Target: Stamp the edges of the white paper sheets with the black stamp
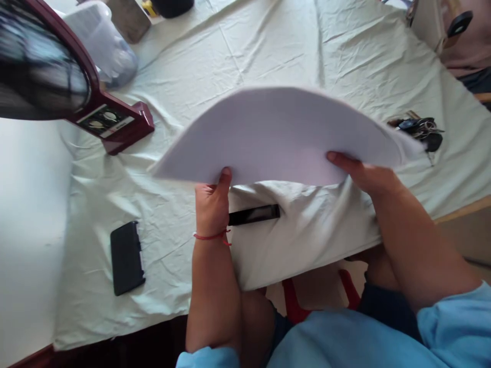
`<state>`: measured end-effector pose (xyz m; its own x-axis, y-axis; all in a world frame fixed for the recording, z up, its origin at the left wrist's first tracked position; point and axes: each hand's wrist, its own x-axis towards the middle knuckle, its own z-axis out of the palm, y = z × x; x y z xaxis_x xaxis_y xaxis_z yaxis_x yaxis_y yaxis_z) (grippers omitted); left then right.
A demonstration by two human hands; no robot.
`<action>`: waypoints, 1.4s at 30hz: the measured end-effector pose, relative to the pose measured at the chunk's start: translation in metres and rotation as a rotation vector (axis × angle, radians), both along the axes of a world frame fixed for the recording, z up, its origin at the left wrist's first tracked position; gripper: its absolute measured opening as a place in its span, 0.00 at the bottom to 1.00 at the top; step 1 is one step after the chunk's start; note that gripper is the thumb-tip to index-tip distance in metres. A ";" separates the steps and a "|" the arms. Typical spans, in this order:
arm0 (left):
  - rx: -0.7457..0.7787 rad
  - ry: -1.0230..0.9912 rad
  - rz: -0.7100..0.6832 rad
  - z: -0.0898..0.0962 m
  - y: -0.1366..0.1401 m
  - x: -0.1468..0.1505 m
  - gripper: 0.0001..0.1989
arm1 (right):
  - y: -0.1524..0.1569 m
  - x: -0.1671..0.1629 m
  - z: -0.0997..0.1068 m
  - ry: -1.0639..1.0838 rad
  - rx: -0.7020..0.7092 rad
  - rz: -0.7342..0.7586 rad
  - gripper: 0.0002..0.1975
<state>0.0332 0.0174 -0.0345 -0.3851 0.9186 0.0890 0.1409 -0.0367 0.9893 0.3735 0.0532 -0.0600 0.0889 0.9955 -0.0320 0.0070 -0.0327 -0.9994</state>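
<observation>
A stack of white paper (268,133) is held up above the table, bowed so that its far edge arches. My left hand (213,204) grips the near edge on the left, thumb on top and fingers hidden underneath. On the right, my right hand (362,171) pinches the near edge the same way. A red string bracelet is around my left wrist. Just right of that wrist, a narrow black glossy object (254,214) lies on the cloth, partly hidden by my hand.
A pale cloth (169,286) covers the table. At the left lies a black phone case (127,258); behind it stands a maroon-framed oval mirror (126,125). A clear plastic container (99,41) is at the back left. Keys (422,130) lie at the right, near the paper's corner.
</observation>
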 end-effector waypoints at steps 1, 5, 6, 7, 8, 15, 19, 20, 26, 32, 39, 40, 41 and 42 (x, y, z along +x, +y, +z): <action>-0.014 -0.040 -0.006 0.002 0.000 0.001 0.27 | -0.001 -0.003 0.002 0.058 0.005 -0.021 0.19; -0.025 -0.142 -0.019 0.003 -0.001 0.004 0.33 | 0.000 -0.012 0.011 0.240 -0.001 -0.096 0.24; -0.028 -0.142 -0.029 0.002 -0.001 0.004 0.34 | 0.001 -0.013 0.012 0.268 -0.008 -0.110 0.25; -0.039 -0.138 -0.043 0.001 -0.001 0.004 0.34 | 0.002 -0.013 0.013 0.290 -0.012 -0.125 0.26; -0.053 -0.134 -0.053 0.001 -0.001 0.003 0.35 | 0.003 -0.013 0.014 0.308 -0.014 -0.136 0.26; -0.127 -0.124 -0.077 0.006 -0.003 0.004 0.39 | 0.004 -0.009 0.013 0.355 -0.045 -0.131 0.27; -0.180 -0.019 -0.199 0.011 -0.005 -0.003 0.33 | 0.006 0.006 0.019 0.292 -0.205 -0.106 0.25; -0.207 0.013 -0.250 0.012 -0.005 -0.006 0.29 | 0.007 0.012 0.021 0.267 -0.245 -0.114 0.24; -0.429 0.282 -0.409 0.011 -0.002 -0.017 0.20 | 0.009 0.038 0.024 0.126 -0.362 -0.126 0.16; -0.432 0.538 -0.500 0.017 -0.006 -0.018 0.18 | 0.009 0.047 0.026 0.070 -0.377 -0.136 0.12; -0.337 0.428 -0.675 0.044 -0.017 -0.020 0.20 | 0.007 0.059 0.035 -0.034 -0.442 -0.142 0.11; -0.330 0.419 -0.712 0.047 -0.018 -0.020 0.19 | 0.006 0.059 0.035 -0.036 -0.433 -0.145 0.11; -0.330 0.417 -0.749 0.049 -0.018 -0.019 0.17 | 0.005 0.060 0.034 -0.035 -0.423 -0.149 0.11; -0.336 0.421 -0.784 0.050 -0.018 -0.019 0.16 | 0.005 0.060 0.033 -0.035 -0.417 -0.153 0.11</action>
<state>0.0141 -0.0004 0.0154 0.3549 0.9047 -0.2358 0.5441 0.0053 0.8390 0.4333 0.0583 -0.0269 0.2421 0.8737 -0.4219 0.0049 -0.4359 -0.9000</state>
